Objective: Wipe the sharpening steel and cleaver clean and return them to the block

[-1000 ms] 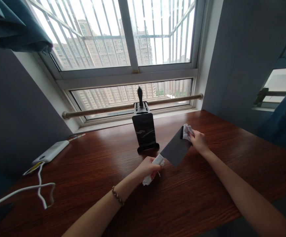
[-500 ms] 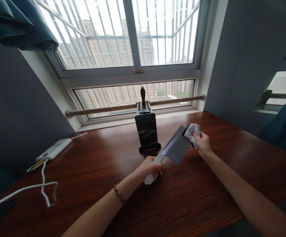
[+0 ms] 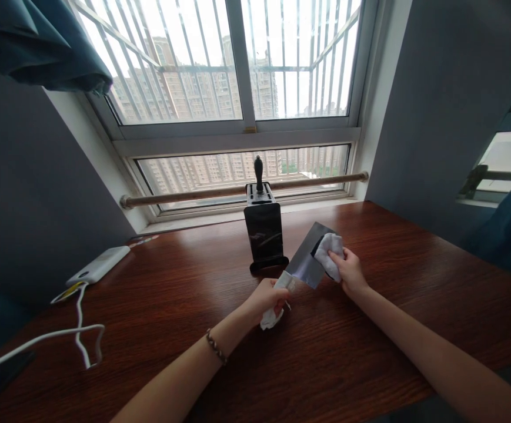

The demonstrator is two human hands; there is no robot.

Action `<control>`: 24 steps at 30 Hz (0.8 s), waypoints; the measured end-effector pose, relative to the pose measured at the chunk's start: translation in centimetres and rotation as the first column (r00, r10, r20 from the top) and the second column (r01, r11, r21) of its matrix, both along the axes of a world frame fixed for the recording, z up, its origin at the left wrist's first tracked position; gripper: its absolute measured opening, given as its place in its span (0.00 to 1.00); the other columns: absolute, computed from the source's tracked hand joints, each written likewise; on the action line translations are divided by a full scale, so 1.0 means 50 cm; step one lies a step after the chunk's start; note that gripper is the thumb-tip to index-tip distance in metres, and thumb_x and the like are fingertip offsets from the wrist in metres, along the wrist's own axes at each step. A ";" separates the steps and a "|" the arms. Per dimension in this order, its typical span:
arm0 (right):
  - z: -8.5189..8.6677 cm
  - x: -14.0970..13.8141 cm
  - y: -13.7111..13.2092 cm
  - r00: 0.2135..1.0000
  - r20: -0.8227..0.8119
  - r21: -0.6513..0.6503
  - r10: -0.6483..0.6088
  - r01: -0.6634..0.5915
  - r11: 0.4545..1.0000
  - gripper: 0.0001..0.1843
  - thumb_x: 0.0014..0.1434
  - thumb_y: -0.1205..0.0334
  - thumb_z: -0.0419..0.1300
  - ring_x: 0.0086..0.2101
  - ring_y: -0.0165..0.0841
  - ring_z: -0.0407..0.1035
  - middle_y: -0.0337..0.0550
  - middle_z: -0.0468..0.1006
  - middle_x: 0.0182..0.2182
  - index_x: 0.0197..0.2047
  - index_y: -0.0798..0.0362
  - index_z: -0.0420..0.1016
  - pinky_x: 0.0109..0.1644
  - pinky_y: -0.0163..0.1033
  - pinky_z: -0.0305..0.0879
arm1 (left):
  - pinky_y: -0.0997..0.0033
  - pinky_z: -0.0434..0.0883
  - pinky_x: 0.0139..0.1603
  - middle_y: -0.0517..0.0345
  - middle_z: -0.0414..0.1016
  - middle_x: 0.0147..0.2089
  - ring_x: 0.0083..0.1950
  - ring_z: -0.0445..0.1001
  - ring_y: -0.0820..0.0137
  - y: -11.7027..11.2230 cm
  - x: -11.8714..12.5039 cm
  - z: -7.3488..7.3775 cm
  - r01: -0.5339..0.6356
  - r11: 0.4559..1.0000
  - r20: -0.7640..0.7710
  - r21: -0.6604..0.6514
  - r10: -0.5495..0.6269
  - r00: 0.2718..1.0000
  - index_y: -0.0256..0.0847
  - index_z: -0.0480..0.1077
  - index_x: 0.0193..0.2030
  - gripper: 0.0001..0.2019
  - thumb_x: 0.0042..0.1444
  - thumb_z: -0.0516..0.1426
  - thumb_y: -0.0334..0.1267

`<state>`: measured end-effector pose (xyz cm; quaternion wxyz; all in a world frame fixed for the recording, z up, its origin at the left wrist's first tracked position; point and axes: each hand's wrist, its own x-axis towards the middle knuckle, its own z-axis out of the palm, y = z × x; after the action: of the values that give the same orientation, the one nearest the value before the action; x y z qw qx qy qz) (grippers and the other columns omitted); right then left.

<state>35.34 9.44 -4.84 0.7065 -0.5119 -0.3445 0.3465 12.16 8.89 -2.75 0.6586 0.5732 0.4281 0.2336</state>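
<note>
My left hand is closed round the white handle of a broad cleaver, held a little above the wooden table with the blade pointing up and away to the right. My right hand pinches a crumpled white cloth against the middle of the blade's flat side. Just behind the blade stands a black knife block with one dark handle sticking out of its top.
A white power bank with a white cable lies at the table's left. A wooden rail runs along the window sill behind the block. Grey walls close in on both sides; teal curtains hang at the upper left and right.
My right hand has slid the cloth from the far end of the blade down toward its middle. The cleaver has tilted more upright. The left hand has stayed in place.
</note>
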 end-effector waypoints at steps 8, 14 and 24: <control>0.036 -0.061 -0.054 0.935 -0.146 -0.129 0.325 -0.343 0.930 0.20 0.36 0.64 0.70 0.32 0.39 0.74 0.46 0.79 0.32 0.36 0.57 0.72 0.34 0.39 0.71 | 0.74 0.53 0.13 0.64 0.57 0.12 0.12 0.54 0.76 -0.002 0.004 0.000 -0.053 0.999 -0.019 0.008 0.053 0.998 0.41 0.61 0.19 0.08 0.41 0.57 0.29; 0.037 -0.072 -0.063 0.885 -0.169 -0.173 0.433 -0.459 0.871 0.22 0.36 0.67 0.70 0.34 0.39 0.74 0.45 0.79 0.34 0.37 0.57 0.72 0.37 0.38 0.70 | 0.75 0.53 0.13 0.64 0.57 0.13 0.12 0.54 0.77 0.001 0.003 -0.003 -0.061 0.998 -0.012 -0.002 0.061 0.998 0.41 0.59 0.18 0.10 0.42 0.58 0.31; 0.051 -0.029 -0.050 0.848 -0.013 -0.385 0.530 -0.494 0.780 0.21 0.33 0.70 0.68 0.31 0.36 0.73 0.43 0.79 0.30 0.34 0.58 0.71 0.33 0.37 0.71 | 0.75 0.53 0.12 0.65 0.58 0.12 0.12 0.54 0.77 0.002 0.004 -0.006 -0.068 0.998 0.000 0.006 0.068 0.998 0.39 0.63 0.21 0.05 0.42 0.57 0.30</control>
<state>33.91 6.96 -2.29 0.4573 -0.5400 -0.4315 0.5595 12.37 8.99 -3.04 0.6484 0.5603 0.4466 0.2574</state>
